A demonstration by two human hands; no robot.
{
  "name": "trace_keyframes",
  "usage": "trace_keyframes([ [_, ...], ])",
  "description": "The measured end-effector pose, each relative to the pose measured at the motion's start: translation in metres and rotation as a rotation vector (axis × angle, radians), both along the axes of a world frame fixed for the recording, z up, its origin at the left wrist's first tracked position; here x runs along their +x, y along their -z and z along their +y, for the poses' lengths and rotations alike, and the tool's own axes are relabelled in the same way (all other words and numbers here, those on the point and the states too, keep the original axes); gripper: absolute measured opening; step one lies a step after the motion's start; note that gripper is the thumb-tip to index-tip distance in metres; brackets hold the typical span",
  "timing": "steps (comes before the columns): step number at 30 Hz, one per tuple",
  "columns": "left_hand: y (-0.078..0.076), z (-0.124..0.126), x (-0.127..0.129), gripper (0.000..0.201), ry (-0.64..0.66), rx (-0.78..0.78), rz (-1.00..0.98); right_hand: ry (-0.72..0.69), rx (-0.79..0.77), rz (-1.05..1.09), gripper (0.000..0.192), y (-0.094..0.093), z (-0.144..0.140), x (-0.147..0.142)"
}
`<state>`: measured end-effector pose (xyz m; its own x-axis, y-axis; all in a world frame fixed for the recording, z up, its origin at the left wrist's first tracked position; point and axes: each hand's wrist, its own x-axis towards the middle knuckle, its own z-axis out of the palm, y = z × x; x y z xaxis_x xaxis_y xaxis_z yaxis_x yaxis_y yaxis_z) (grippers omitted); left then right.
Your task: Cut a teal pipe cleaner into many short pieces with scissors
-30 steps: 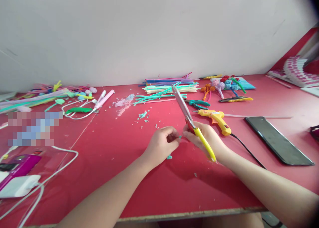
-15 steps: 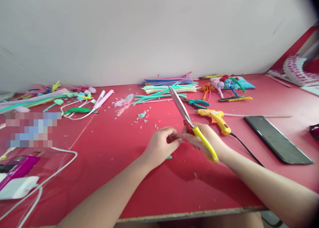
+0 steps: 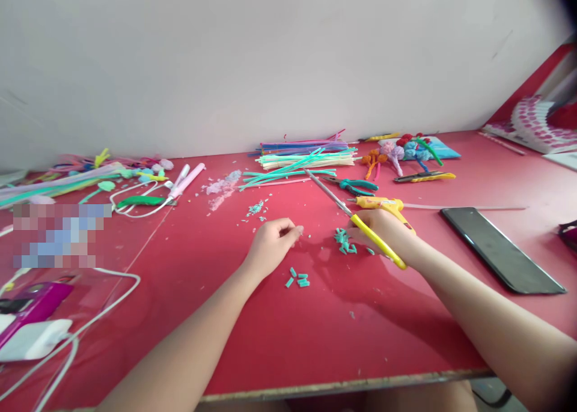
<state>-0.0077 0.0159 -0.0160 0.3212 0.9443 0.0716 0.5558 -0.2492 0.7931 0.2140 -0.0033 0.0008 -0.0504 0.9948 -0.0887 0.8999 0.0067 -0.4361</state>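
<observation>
Your left hand [image 3: 271, 248] and right hand [image 3: 386, 226] have moved apart: left fingertips meet, contents unclear; right grips scissors [image 3: 377, 241], whose swing could scatter the green bits [image 3: 344, 244].

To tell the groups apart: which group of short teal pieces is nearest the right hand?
The larger teal heap, beside the right hand; the smaller loose group lies farther left and nearer the table's front edge.

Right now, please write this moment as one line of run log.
left hand: curled, contents unclear | right hand: holds scissors, beside green pile | table: loose green pieces near left hand
</observation>
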Motion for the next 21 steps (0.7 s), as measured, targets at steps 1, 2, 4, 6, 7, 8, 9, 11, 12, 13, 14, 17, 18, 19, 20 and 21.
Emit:
trace_keyframes([
  [1,0.000,0.001,0.000,0.029,0.018,-0.007,0.007,0.000,-0.002,-0.049,0.027,0.002,0.002,0.001],
  [2,0.000,0.001,-0.001,0.026,0.047,-0.020,0.017,0.011,0.006,-0.089,0.027,0.003,0.003,0.001],
  [4,-0.002,0.001,-0.003,0.018,0.158,-0.081,0.046,0.048,0.048,-0.129,0.027,0.005,0.004,0.002],
  [6,-0.006,0.001,-0.006,0.013,0.315,-0.160,0.092,0.060,0.096,-0.110,0.026,0.007,0.005,0.002],
  [7,-0.008,0.000,-0.008,0.012,0.387,-0.188,0.121,0.057,0.114,-0.094,0.025,0.007,0.004,0.002],
  [8,-0.011,-0.001,-0.010,0.011,0.441,-0.200,0.151,0.056,0.130,-0.082,0.025,0.007,0.004,0.002],
  [9,-0.013,-0.002,-0.011,0.010,0.474,-0.194,0.181,0.061,0.141,-0.077,0.026,0.007,0.003,0.002],
  [11,-0.015,-0.004,-0.012,0.007,0.497,-0.153,0.239,0.073,0.146,-0.082,0.027,0.007,0.002,0.001],
  [12,-0.015,-0.005,-0.012,0.007,0.499,-0.133,0.266,0.068,0.144,-0.085,0.027,0.007,0.002,0.000],
  [13,-0.015,-0.007,-0.012,0.007,0.499,-0.115,0.291,0.055,0.140,-0.087,0.027,0.006,0.001,0.000],
  [14,-0.015,-0.008,-0.011,0.008,0.493,-0.101,0.313,0.038,0.135,-0.087,0.027,0.006,0.001,-0.001],
  [17,-0.012,-0.010,-0.009,0.012,0.470,-0.084,0.357,0.010,0.124,-0.082,0.028,0.005,0.000,-0.004],
  [18,-0.011,-0.011,-0.009,0.012,0.461,-0.084,0.362,0.013,0.125,-0.081,0.029,0.005,-0.001,-0.005],
  [19,-0.010,-0.011,-0.008,0.013,0.451,-0.087,0.363,0.014,0.129,-0.078,0.030,0.006,-0.001,-0.006],
  [20,-0.010,-0.011,-0.008,0.012,0.439,-0.089,0.357,0.013,0.136,-0.074,0.030,0.006,-0.002,-0.006],
  [21,-0.010,-0.011,-0.007,0.012,0.422,-0.089,0.345,0.011,0.144,-0.069,0.029,0.006,-0.003,-0.007],
])
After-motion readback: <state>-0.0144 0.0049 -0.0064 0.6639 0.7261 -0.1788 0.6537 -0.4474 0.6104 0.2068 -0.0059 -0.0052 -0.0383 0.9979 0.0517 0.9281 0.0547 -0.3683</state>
